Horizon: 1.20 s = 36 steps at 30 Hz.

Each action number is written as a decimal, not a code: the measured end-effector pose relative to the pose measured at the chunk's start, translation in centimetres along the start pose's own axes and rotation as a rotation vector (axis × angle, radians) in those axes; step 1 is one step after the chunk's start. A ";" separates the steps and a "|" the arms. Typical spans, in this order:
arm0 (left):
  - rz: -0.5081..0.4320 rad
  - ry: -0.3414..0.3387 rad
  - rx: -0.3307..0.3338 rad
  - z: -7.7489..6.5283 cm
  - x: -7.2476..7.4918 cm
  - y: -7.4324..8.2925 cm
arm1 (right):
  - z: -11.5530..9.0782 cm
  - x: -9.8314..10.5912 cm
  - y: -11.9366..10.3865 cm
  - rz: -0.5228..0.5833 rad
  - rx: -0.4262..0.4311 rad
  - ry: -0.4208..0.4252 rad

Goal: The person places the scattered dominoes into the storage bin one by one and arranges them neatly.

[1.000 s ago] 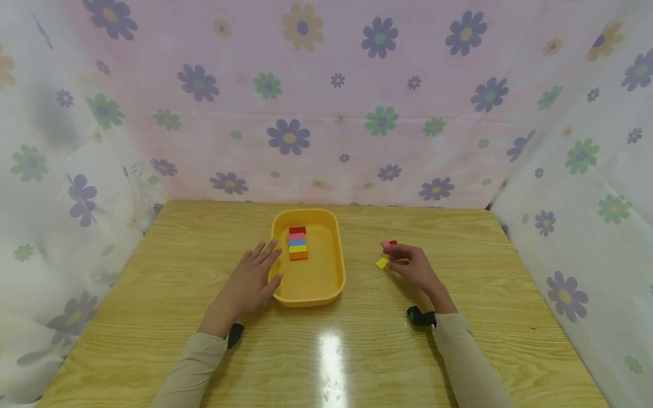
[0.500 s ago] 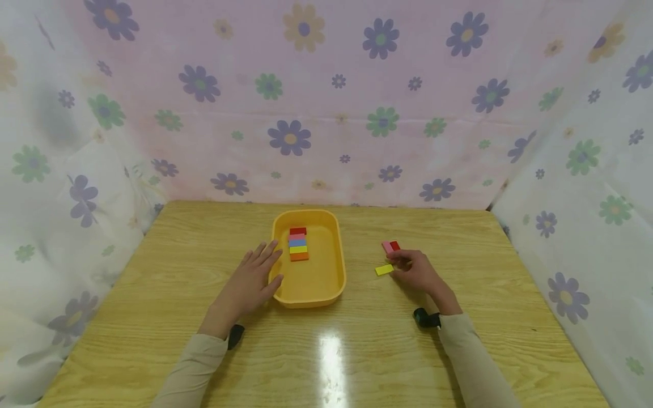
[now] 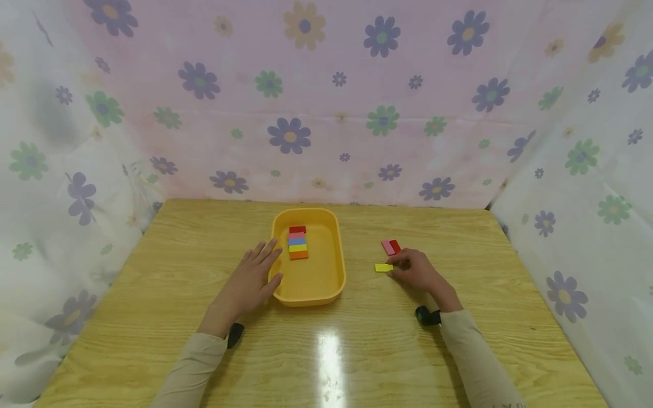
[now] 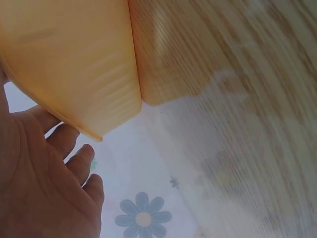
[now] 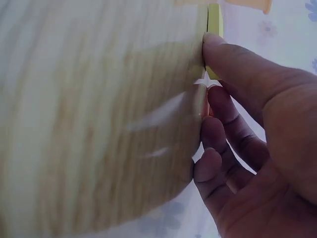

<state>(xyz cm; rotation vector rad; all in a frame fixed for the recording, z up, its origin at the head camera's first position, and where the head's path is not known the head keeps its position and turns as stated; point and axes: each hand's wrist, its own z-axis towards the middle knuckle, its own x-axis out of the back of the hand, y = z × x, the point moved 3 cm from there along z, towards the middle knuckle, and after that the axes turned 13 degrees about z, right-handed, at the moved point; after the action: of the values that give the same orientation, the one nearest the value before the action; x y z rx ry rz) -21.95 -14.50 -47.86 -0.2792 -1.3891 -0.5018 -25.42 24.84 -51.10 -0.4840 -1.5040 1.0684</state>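
The right hand (image 3: 417, 271) hid one end of the loose yellow tile (image 3: 383, 268), and in its wrist view the forefinger was mostly lost behind the thumb (image 5: 233, 57). The left wrist view cut off much of the tray (image 3: 320, 280). Thin, flat and rectangular, the tile lay at the wood-grained counter (image 3: 204, 232), its covered end pinched narrowly by the right fingers. The left hand (image 3: 250, 280) spread wide over the smooth, round-cornered tray's rim.

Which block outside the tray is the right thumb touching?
The yellow block outside the tray, its end at the thumb of the right hand; the pink block and red block lie farther back.
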 end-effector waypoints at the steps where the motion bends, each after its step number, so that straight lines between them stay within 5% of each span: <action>1: -0.001 -0.001 -0.001 0.0 0.0 0.0 | 0.0 0.0 0.1 -0.001 -0.015 0.003; 12: -0.007 0.002 -0.005 0.0 -0.1 0.0 | -0.5 -0.1 -0.5 0.078 -0.077 0.036; 27: -0.006 0.000 -0.006 -0.1 0.3 0.0 | -0.8 -0.7 -1.4 0.170 -0.021 0.182; 36: -0.018 0.002 -0.018 0.0 0.2 -0.2 | -1.2 -1.0 -2.9 0.366 -0.018 0.248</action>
<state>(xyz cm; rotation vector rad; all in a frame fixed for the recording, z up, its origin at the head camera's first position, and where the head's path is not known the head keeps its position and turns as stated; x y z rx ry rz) -22.03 -14.66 -47.68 -0.2812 -1.3862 -0.5295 -23.32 23.07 -49.37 -0.8960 -1.2335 1.2249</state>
